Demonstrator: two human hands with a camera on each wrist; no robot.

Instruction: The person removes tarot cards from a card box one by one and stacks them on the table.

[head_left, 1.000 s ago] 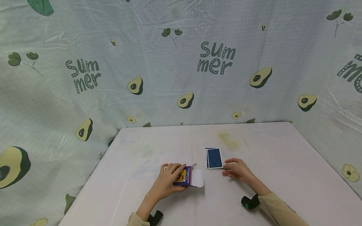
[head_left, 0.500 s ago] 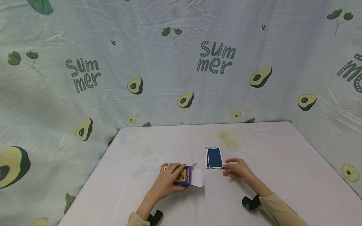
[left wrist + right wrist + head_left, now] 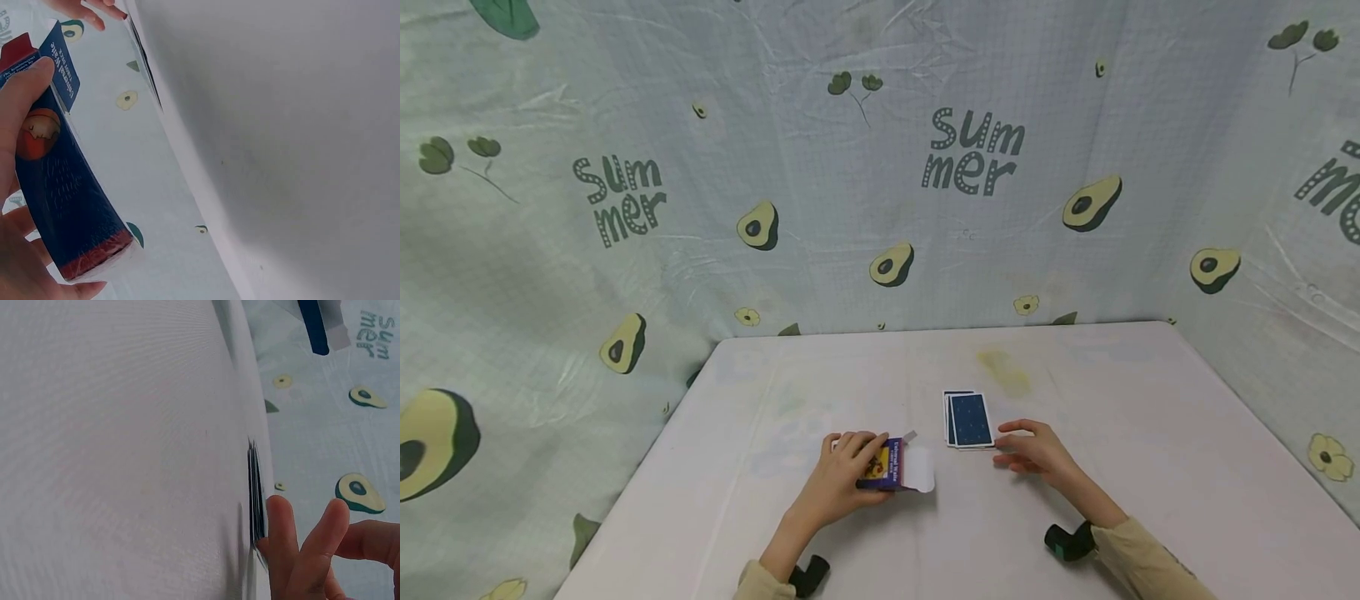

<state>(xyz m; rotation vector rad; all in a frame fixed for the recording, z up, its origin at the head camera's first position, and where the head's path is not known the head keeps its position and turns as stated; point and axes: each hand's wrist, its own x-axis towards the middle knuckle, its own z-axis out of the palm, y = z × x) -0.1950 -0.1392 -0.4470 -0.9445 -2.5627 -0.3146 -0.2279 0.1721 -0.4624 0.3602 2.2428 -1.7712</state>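
Note:
My left hand grips a small card box, dark blue and purple with a yellow picture, fingers over its top and thumb along the near side. The box's white flap hangs open toward the right. In the left wrist view the box shows a dark blue side with a red band, held above the table. A loose stack of cards with dark blue backs and white borders lies right of the box, slightly fanned. My right hand has its fingers loosely spread, a fingertip at the stack's right edge.
The table is covered in a pale cloth with a yellowish stain behind the cards. Hanging sheets printed with avocados enclose its back and sides. A black wrist device sits by the right sleeve.
My left hand has drawn slightly left with the box. My right hand has shifted a touch to the right, and the top card has slid marginally with it.

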